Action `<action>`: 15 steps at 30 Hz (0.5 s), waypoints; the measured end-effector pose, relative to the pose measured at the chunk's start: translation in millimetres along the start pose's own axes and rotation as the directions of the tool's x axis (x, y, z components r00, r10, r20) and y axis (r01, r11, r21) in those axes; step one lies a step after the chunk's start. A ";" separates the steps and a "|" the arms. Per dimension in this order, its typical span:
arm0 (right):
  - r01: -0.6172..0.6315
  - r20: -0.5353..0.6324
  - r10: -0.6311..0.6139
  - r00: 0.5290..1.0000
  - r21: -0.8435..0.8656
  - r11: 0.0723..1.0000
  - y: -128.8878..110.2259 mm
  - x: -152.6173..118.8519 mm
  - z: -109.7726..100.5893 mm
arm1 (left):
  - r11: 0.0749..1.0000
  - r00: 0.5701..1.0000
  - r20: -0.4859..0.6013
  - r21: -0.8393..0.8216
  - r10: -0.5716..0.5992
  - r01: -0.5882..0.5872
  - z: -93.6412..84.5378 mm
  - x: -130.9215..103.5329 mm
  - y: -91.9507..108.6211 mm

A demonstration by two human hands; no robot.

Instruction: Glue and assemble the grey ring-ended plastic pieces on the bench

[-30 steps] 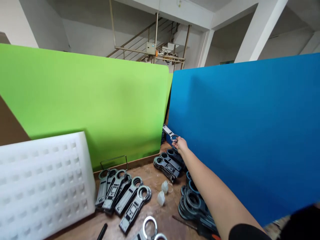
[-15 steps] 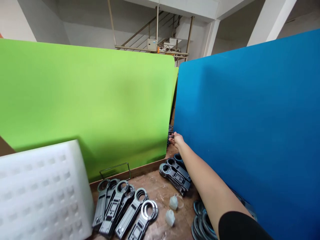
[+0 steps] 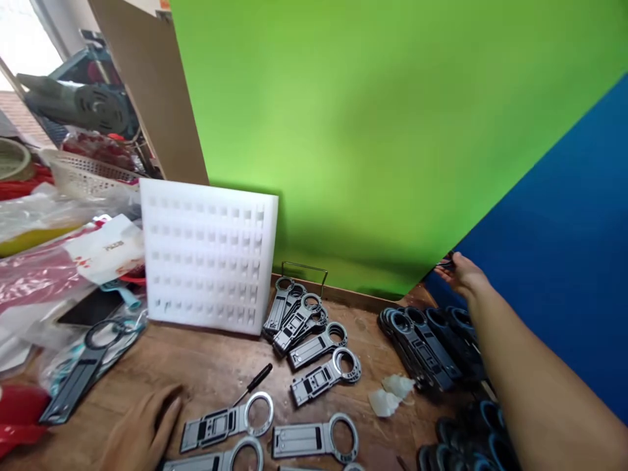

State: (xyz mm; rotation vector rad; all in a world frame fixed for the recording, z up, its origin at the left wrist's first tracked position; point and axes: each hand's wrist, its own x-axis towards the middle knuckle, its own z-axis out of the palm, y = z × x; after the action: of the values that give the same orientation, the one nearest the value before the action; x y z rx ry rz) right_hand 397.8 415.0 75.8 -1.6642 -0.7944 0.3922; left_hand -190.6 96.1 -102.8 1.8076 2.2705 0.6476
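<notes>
My right hand (image 3: 458,271) reaches to the gap between the green panel (image 3: 373,144) and the blue panel (image 3: 554,216), its fingers closed around something dark that is mostly hidden. Low on the left, my left hand (image 3: 144,428) rests on the wooden table (image 3: 196,366), with curled fingers and blur hiding whether it holds anything. Close to it lie grey ring-ended parts (image 3: 216,428) and a black screwdriver (image 3: 259,378). More ring-ended parts (image 3: 318,383) are fanned out by the green panel. Stacks of dark ring-ended parts (image 3: 432,347) stand under my right forearm.
A white foam block (image 3: 206,261) with rows of holes leans upright at centre left. Crumpled translucent pieces (image 3: 390,396) lie mid-table. At the left are a dark phone (image 3: 91,307), plastic bags and a white basket (image 3: 88,173). A wire stand (image 3: 304,267) touches the panel.
The view has swung left and down, bringing my left hand, the screwdriver and the left side of the table into sight. My right hand remains at the panel gap, now around a dark item.
</notes>
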 end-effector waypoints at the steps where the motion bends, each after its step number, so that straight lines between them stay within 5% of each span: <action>1: -0.046 0.056 0.044 0.997 0.032 0.998 2.0 2.5 0.1 | 1.000 1.000 -0.002 0.000 0.003 -0.003 -0.5 0.5 1.2; 4: -0.138 0.164 0.119 0.979 0.109 0.984 7.7 11.0 0.4 | 1.000 1.000 0.002 0.016 0.002 -0.002 -2.0 0.2 4.5; 15: -0.148 0.208 0.105 0.972 0.203 0.968 19.8 28.3 7.0 | 0.999 1.000 0.021 0.047 -0.005 0.004 -1.5 -2.8 5.8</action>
State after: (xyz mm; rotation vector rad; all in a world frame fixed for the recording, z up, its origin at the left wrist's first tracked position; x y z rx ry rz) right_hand 419.2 437.9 59.7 -1.4892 -0.7610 0.7181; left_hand -185.4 94.1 -99.3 1.8209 2.2938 0.5759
